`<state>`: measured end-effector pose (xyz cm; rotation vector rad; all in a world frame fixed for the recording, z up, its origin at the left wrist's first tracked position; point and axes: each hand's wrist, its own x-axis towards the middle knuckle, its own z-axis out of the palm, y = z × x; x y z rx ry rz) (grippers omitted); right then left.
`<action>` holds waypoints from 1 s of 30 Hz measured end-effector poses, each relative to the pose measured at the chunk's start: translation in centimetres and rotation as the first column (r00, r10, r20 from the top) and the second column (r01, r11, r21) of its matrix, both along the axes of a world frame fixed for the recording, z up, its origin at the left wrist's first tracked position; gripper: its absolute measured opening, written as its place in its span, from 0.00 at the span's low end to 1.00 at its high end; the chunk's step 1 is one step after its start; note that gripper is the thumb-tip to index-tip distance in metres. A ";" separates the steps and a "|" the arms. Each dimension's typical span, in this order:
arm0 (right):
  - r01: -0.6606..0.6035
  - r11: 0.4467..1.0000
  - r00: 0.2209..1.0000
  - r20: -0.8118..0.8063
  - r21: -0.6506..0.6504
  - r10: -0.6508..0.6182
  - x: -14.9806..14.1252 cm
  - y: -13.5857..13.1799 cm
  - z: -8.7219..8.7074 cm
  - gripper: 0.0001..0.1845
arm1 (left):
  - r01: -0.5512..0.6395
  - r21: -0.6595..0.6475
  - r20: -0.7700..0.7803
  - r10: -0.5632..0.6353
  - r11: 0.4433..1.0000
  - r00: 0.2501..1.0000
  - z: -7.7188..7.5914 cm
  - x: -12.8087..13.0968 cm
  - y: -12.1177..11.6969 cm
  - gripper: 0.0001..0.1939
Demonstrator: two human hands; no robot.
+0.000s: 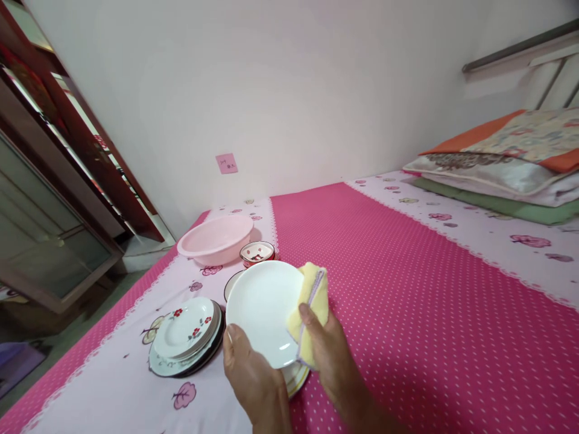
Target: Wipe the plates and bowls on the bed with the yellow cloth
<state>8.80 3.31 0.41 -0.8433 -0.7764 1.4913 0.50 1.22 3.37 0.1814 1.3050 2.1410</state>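
A plain white plate (265, 310) is tilted up toward me above the bed. My left hand (253, 367) grips its lower left rim, thumb on the front. Pinched in my right hand (328, 352) is a folded yellow cloth (316, 295) with a purple edge, pressed against the plate's right rim. Below the white plate, part of another plate with a yellow-banded rim (297, 380) shows. Behind it, a dark-rimmed dish (231, 286) is mostly hidden. To the left sits a stack of plates (185, 328), the top one bearing red flowers.
A pink basin (217, 238) stands toward the wall, beside a small red patterned bowl (257, 252). Pillows (506, 175) are piled at the far right of the pink bedspread (407, 313). A pink note (227, 163) is on the wall; a glass-paned door (45, 235) stands left.
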 end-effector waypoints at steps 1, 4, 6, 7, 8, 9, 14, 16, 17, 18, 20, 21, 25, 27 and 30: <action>-0.002 1.000 0.999 -0.044 -0.024 0.001 -0.6 -0.4 -0.3 0.36 | -0.024 -0.011 -0.001 0.024 1.000 1.000 0.1 0.4 -0.1 0.24; -0.016 0.999 0.994 -0.112 -0.051 0.010 -1.0 -0.7 -0.3 0.33 | -0.021 -0.039 0.002 0.021 0.999 1.000 0.5 1.2 -0.2 0.24; -0.031 0.999 0.997 -0.074 -0.027 0.029 0.3 0.0 0.4 0.34 | 0.031 -0.032 0.015 -0.030 0.999 0.999 0.5 1.1 0.0 0.26; -0.044 0.999 0.998 -0.045 -0.013 0.043 1.3 0.5 0.9 0.35 | 0.064 -0.017 0.024 -0.064 0.998 0.998 0.5 0.8 0.2 0.27; -0.068 0.998 0.998 -0.017 0.006 0.069 2.5 1.0 1.5 0.35 | 0.099 0.006 0.031 -0.100 0.995 0.995 0.4 0.4 0.3 0.29; -0.096 0.995 0.995 0.022 0.026 0.095 3.8 1.5 2.1 0.35 | 0.141 0.032 0.025 -0.142 0.990 0.990 0.4 -0.2 0.4 0.30; -0.304 0.949 0.932 0.233 0.089 0.277 8.8 2.4 4.0 0.31 | 0.503 0.010 -0.107 -0.500 0.864 0.860 0.8 -3.0 -0.1 0.36; -0.371 0.922 0.903 0.273 0.109 0.331 9.4 2.2 4.2 0.31 | 0.600 -0.071 -0.104 -0.604 0.797 0.790 1.0 -3.6 -0.5 0.38; -0.394 0.911 0.896 0.273 0.120 0.351 9.4 2.1 4.2 0.31 | 0.617 -0.092 -0.107 -0.624 0.781 0.774 1.0 -3.7 -0.7 0.38; -0.407 0.904 0.894 0.263 0.131 0.364 9.2 2.0 4.2 0.30 | 0.613 -0.097 -0.117 -0.621 0.784 0.775 1.0 -3.8 -0.8 0.38; -0.401 0.904 0.902 0.235 0.147 0.361 8.4 2.0 4.0 0.30 | 0.555 -0.093 -0.139 -0.563 0.826 0.815 0.7 -3.8 -0.8 0.34; -0.376 0.914 0.915 0.219 0.151 0.340 7.8 2.0 3.8 0.30 | 0.507 -0.099 -0.139 -0.516 0.856 0.845 0.5 -3.8 -0.8 0.31; -0.189 0.977 0.976 0.130 0.100 0.175 4.3 1.7 2.6 0.34 | 0.252 -0.113 -0.094 -0.263 0.961 0.960 0.2 -3.2 -0.4 0.20; -0.078 0.995 0.995 0.061 0.062 0.074 2.2 0.9 2.0 0.38 | 0.126 -0.097 -0.081 -0.134 0.987 0.988 0.3 -2.4 -0.4 0.20; -0.024 1.000 0.998 -0.065 0.011 0.024 -0.6 -1.0 1.4 0.37 | -0.020 -0.100 -0.107 0.009 0.995 0.994 0.6 -0.9 -0.5 0.23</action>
